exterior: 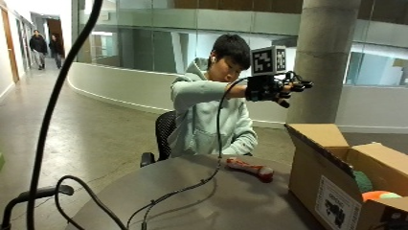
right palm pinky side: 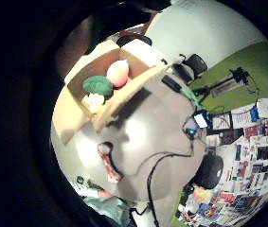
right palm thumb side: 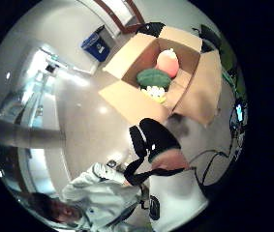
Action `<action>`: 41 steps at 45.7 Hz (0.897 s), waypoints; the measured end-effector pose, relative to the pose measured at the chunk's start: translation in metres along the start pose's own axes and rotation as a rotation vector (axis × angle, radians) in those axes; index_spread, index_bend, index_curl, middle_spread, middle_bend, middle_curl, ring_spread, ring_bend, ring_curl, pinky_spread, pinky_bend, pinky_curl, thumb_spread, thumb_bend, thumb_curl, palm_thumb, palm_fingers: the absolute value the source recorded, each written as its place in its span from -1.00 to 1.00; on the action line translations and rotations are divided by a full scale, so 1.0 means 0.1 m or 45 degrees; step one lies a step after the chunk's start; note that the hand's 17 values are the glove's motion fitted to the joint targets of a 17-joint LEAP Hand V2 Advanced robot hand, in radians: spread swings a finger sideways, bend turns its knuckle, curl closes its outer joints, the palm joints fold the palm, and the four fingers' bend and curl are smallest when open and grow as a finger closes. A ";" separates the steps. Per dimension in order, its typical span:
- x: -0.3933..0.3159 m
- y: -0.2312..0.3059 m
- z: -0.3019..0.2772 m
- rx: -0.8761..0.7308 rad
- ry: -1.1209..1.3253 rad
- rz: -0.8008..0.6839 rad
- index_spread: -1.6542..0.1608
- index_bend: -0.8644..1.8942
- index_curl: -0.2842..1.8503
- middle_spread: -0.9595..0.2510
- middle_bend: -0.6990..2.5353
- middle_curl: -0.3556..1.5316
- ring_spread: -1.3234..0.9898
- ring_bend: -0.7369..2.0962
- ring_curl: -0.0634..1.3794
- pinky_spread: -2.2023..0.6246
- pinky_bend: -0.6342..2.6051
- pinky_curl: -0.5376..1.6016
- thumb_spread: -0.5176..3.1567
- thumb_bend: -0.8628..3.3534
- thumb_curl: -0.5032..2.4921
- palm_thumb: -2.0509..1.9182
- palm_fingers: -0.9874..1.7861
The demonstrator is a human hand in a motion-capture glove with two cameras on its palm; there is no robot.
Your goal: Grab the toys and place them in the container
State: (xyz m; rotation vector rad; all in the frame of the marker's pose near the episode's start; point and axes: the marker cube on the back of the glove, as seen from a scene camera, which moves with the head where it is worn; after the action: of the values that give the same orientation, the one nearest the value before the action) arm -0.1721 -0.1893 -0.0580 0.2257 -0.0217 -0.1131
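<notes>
A red and white bone-shaped toy (exterior: 250, 168) (right palm pinky side: 109, 163) lies on the round grey table (exterior: 191, 196), near the person. The open cardboard box (exterior: 317, 163) (right palm thumb side: 136, 53) stands at the table's right side. Inside it lie a green plush toy (right palm pinky side: 98, 85) (right palm thumb side: 153, 77), a pink-orange round toy (right palm pinky side: 118, 73) (right palm thumb side: 168, 63) and a small yellow-white toy (right palm pinky side: 94, 101) (right palm thumb side: 156, 92). My gloved right hand (exterior: 277, 88) is raised at head height, well above the table and the box, its fingers spread and holding nothing.
A black cable (exterior: 178, 191) trails across the table from the glove. The person sits in a black chair (exterior: 163, 132) at the far edge. The box's flaps (right palm pinky side: 72, 118) hang outward over the tabletop. A concrete column (exterior: 325, 57) rises behind.
</notes>
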 end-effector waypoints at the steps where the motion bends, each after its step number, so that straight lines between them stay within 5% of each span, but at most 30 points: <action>1: 0.02 0.08 0.05 -0.005 0.003 -0.009 0.56 -0.28 -0.50 0.64 -0.51 -0.28 0.14 -0.39 -0.57 0.58 -0.17 -0.16 -0.06 -0.60 -0.34 0.12 -0.54; 8: 0.11 0.60 0.39 -0.095 0.073 -0.263 0.56 -0.28 -0.50 0.64 -0.51 -0.32 0.14 -0.39 -0.60 0.59 -0.18 -0.16 -0.05 -0.60 -0.37 0.12 -0.52; 19: 0.22 0.97 1.08 -0.438 0.093 0.107 0.59 -0.21 -0.45 0.65 -0.52 -0.38 0.15 -0.41 -0.67 0.59 -0.21 -0.18 -0.05 -0.60 -0.41 0.09 -0.48; 28: 0.10 1.19 1.53 -0.755 0.159 0.480 0.63 0.04 -0.34 0.68 -0.53 -0.43 0.17 -0.43 -0.75 0.59 -0.25 -0.19 -0.05 -0.60 -0.43 0.07 -0.44; 41: -0.23 1.33 2.02 -0.826 0.249 0.558 0.70 0.22 -0.25 0.75 -0.49 -0.45 0.19 -0.41 -0.82 0.59 -0.27 -0.19 -0.04 -0.59 -0.44 0.09 -0.40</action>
State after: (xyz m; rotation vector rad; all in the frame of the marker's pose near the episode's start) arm -0.1872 -0.1032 0.1685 -0.4188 0.1585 0.3379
